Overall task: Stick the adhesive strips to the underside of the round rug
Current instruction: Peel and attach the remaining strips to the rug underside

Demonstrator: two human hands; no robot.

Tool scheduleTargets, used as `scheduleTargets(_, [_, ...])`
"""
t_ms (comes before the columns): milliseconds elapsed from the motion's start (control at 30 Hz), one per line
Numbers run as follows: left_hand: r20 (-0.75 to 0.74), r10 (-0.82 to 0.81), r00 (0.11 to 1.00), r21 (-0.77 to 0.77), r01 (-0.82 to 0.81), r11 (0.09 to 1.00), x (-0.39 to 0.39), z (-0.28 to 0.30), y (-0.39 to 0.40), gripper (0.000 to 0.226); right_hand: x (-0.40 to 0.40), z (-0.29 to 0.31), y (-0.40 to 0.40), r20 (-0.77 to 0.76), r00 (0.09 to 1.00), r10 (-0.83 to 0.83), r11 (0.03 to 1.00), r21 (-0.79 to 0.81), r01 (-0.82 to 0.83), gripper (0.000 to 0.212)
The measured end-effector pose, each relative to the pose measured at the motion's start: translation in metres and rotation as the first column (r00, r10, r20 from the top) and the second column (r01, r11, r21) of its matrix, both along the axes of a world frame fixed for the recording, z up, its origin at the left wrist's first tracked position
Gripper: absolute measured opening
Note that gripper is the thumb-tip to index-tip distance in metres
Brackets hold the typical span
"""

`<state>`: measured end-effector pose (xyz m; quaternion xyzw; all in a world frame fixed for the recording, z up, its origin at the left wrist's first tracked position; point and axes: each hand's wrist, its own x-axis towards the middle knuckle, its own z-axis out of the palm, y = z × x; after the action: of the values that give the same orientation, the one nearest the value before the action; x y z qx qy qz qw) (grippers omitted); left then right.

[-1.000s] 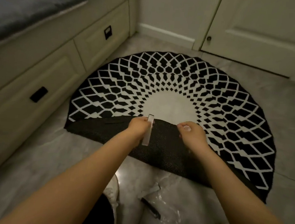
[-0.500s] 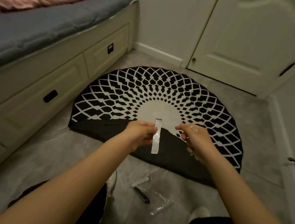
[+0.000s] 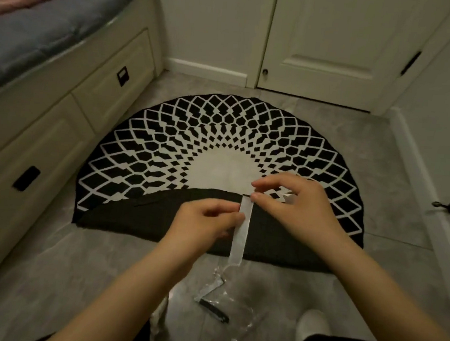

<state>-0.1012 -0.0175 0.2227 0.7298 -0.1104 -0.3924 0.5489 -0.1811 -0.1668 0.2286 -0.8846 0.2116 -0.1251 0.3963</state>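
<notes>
Behind the adhesive strip (image 3: 241,231), left hand (image 3: 205,223) fingertips are hidden.

The grey tiled floor (image 3: 46,277) carries the folded round rug (image 3: 221,142) and a clear plastic wrapper (image 3: 233,307).

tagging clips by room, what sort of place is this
Most likely a bedroom: a bed with drawers under it along the left, a closed door ahead, and a round rug on the tiled floor.
</notes>
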Motion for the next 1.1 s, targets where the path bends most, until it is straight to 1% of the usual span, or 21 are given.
scheduleTargets(100, [-0.008,0.03,1.0,-0.027,-0.03,0.999,-0.003,-0.001,-0.003,0.013,-0.003,-0.002,-0.005,0.022,0.996,0.084,0.996,0.016,-0.084,0.017])
scheduleTargets(133, [-0.008,0.037,0.999,-0.039,-0.037,0.999,-0.003,-0.001,-0.004,0.012,-0.005,-0.003,-0.006,0.017,0.993,0.118,0.993,-0.021,-0.118,0.02])
scheduleTargets(233, [-0.017,0.035,0.999,-0.052,-0.035,0.998,-0.002,-0.002,-0.006,0.013,-0.005,-0.009,-0.009,0.103,0.977,0.188,0.959,-0.236,-0.16,0.03])
scheduleTargets(300, [-0.027,0.02,0.999,-0.053,-0.021,0.998,-0.003,-0.003,-0.007,0.016,-0.004,-0.015,-0.01,0.188,0.958,0.218,0.923,-0.358,-0.14,0.027])
scheduleTargets(367, [-0.022,0.009,1.0,-0.056,-0.011,0.998,-0.003,-0.003,-0.007,0.02,-0.005,-0.019,-0.008,0.229,0.944,0.236,0.875,-0.473,-0.104,0.024])
scheduleTargets(433, [-0.041,-0.006,0.999,-0.06,0.004,0.998,0.0,-0.004,-0.006,0.016,-0.005,-0.022,-0.004,0.257,0.936,0.24,0.815,-0.577,-0.051,0.021])
scheduleTargets(500, [-0.117,-0.056,0.992,-0.088,0.046,0.995,0.002,-0.003,-0.005,0.012,-0.006,-0.023,-0.001,0.292,0.923,0.252,0.774,-0.633,-0.01,0.018])
scheduleTargets(600, [-0.35,-0.1,0.931,-0.156,0.047,0.987,0.006,-0.001,-0.005,0.036,-0.008,-0.024,-0.001,0.329,0.896,0.298,0.773,-0.634,-0.025,0.016])
scheduleTargets(633, [-0.391,-0.111,0.914,-0.157,0.053,0.986,0.009,0.0,-0.004,0.042,-0.009,-0.025,-0.001,0.328,0.887,0.324,0.769,-0.638,-0.045,0.016])
scheduleTargets(667, [-0.399,-0.128,0.908,-0.14,0.077,0.987,0.012,0.0,-0.003,0.044,-0.01,-0.026,-0.001,0.32,0.878,0.356,0.762,-0.644,-0.074,0.015])
scheduleTargets(733, [-0.418,-0.162,0.894,-0.106,0.129,0.986,0.015,0.0,-0.001,0.03,-0.012,-0.028,0.0,0.303,0.853,0.424,0.757,-0.636,-0.15,0.015])
scheduleTargets(800, [-0.478,-0.138,0.867,-0.063,0.123,0.99,0.014,-0.001,-0.002,0.018,-0.011,-0.029,0.006,0.303,0.843,0.445,0.806,-0.546,-0.229,0.011])
scheduleTargets(833, [-0.494,-0.096,0.864,-0.041,0.087,0.995,0.013,-0.002,-0.002,0.017,-0.011,-0.028,0.009,0.309,0.844,0.438,0.847,-0.457,-0.272,0.008])
scheduleTargets(867, [-0.483,-0.039,0.875,-0.02,0.033,0.999,0.015,-0.005,-0.002,0.017,-0.011,-0.026,0.012,0.322,0.847,0.423,0.888,-0.334,-0.316,0.006])
scheduleTargets(900, [-0.444,0.033,0.895,0.009,-0.033,0.999,0.019,-0.007,-0.001,0.017,-0.011,-0.023,0.015,0.34,0.855,0.392,0.919,-0.171,-0.354,0.005])
scheduleTargets(933, [-0.393,0.11,0.913,0.031,-0.106,0.994,0.025,-0.01,0.001,0.017,-0.011,-0.019,0.017,0.351,0.872,0.34,0.927,0.034,-0.375,0.006])
scheduleTargets(967, [-0.353,0.182,0.918,0.035,-0.181,0.983,0.03,-0.011,0.003,0.018,-0.012,-0.014,0.018,0.35,0.897,0.269,0.89,0.265,-0.371,0.006])
scheduleTargets(1000, [-0.332,0.232,0.914,0.017,-0.24,0.971,0.036,-0.013,0.005,0.018,-0.013,-0.01,0.019,0.337,0.922,0.189,0.812,0.475,-0.34,0.007])
scheduleTargets(1033, [-0.332,0.261,0.906,-0.014,-0.282,0.959,0.04,-0.014,0.007,0.017,-0.013,-0.008,0.017,0.313,0.943,0.114,0.708,0.64,-0.299,0.008])
scheduleTargets(1067, [-0.346,0.281,0.895,-0.042,-0.314,0.948,0.043,-0.015,0.008,0.015,-0.013,-0.006,0.014,0.29,0.955,0.053,0.602,0.754,-0.263,0.009])
scheduleTargets(1100, [-0.368,0.306,0.878,-0.058,-0.35,0.935,0.045,-0.017,0.007,0.015,-0.013,-0.006,0.011,0.278,0.961,0.004,0.512,0.825,-0.241,0.011])
